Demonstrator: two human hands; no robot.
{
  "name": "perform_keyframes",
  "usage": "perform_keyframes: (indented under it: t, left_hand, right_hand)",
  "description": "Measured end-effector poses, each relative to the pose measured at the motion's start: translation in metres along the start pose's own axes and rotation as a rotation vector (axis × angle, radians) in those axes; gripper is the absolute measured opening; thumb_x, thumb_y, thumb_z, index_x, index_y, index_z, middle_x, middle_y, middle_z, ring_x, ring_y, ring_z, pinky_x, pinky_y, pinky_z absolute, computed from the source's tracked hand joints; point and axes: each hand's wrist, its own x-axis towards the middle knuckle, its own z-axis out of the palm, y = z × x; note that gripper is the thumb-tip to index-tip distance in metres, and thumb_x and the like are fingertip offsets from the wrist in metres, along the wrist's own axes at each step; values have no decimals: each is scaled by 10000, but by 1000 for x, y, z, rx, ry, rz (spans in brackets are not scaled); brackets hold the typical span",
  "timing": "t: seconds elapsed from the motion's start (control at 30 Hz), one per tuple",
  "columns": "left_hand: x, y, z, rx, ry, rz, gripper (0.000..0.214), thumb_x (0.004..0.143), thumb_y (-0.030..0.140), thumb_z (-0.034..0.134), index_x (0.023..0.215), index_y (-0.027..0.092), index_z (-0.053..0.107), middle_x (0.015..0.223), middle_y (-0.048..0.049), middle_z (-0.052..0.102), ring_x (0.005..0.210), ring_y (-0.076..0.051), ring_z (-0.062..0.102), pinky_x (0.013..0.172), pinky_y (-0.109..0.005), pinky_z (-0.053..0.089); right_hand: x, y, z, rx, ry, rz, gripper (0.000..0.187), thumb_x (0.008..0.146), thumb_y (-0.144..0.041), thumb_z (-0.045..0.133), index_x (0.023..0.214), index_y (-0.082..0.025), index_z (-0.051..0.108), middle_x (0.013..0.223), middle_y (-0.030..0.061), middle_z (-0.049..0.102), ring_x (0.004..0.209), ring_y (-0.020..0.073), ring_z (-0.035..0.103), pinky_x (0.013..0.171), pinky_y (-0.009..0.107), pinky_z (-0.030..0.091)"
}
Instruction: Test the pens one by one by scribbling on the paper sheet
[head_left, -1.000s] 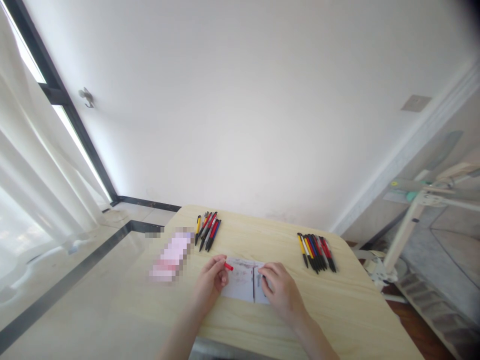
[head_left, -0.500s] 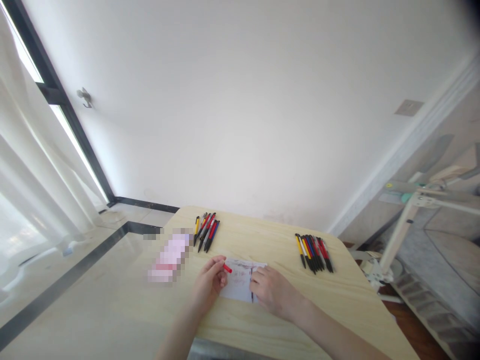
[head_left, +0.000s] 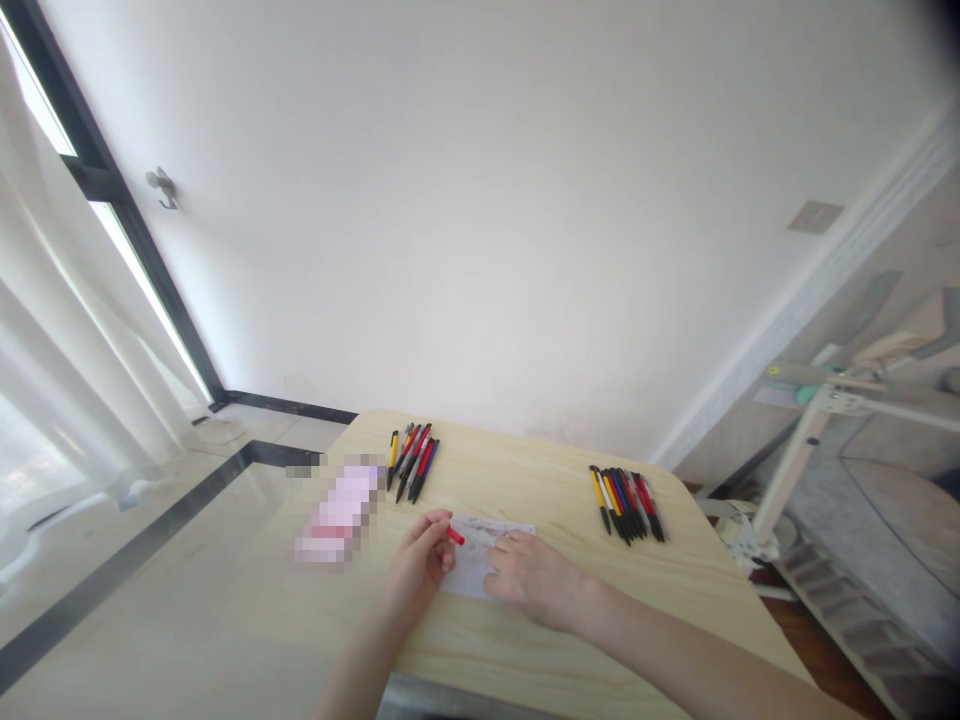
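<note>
My left hand (head_left: 421, 560) is closed around a short red pen barrel (head_left: 455, 536), whose end sticks out past the thumb toward the right. Below it lies a white sheet of paper (head_left: 463, 580) covered with dark and reddish scribbles. My right hand (head_left: 529, 578) rests over the paper's right part with its fingers curled and pressed together. Whatever its fingertips hold is hidden beneath them. A small gap separates the two hands.
On the wooden table (head_left: 517, 470), one group of pens (head_left: 414, 462) lies at the back left and another group of pens (head_left: 627, 503) at the right. A blurred pink item (head_left: 341, 515) shows at the left edge. The white wall (head_left: 480, 250) stands behind the table.
My right hand has slid a little left over the paper, toward my left hand. The thin dark stick seen beside its fingers is now hidden. My left hand stays put with the red barrel.
</note>
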Motion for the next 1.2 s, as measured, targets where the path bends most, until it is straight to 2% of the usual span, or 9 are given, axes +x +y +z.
perform_keyframes:
  t: [0.1, 0.5, 0.8, 1.0, 1.2]
  left_hand:
    - [0, 0, 1, -8, 11, 5, 211, 673, 237, 689, 812, 155, 554, 548, 43, 549, 394, -39, 436, 391, -163, 290]
    - [-1, 2, 1, -35, 25, -4, 220, 665, 246, 689, 816, 155, 557, 558, 38, 561, 401, -39, 442, 393, -162, 307]
    - [-1, 1, 0, -42, 15, -20, 219, 667, 244, 687, 819, 164, 552, 516, 54, 537, 400, -41, 448, 401, -158, 311]
    - [-1, 2, 1, -37, 19, -22, 216, 670, 240, 683, 821, 164, 549, 546, 46, 555, 407, -41, 446, 401, -163, 317]
    - [-1, 2, 2, -39, 20, -18, 211, 671, 232, 687, 811, 157, 549, 560, 45, 553, 408, -41, 445, 396, -166, 314]
  right_hand:
    - [3, 0, 0, 5, 30, -26, 182, 817, -122, 525, 685, -191, 631, 763, 31, 631, 734, 181, 546, 641, 301, 403]
    - [7, 7, 9, -17, 19, -97, 183, 777, -103, 576, 628, -196, 627, 717, 17, 633, 666, 163, 542, 592, 292, 379]
    - [15, 3, 9, -64, 9, -158, 195, 750, -77, 575, 603, -197, 617, 687, 11, 636, 657, 171, 549, 585, 309, 388]
    - [17, 2, 16, -65, -57, -185, 193, 707, -84, 611, 568, -217, 594, 636, -15, 644, 601, 148, 551, 553, 295, 376]
    - [22, 1, 15, -107, -164, -228, 131, 675, -100, 629, 602, -208, 621, 652, -3, 665, 593, 155, 567, 512, 286, 373]
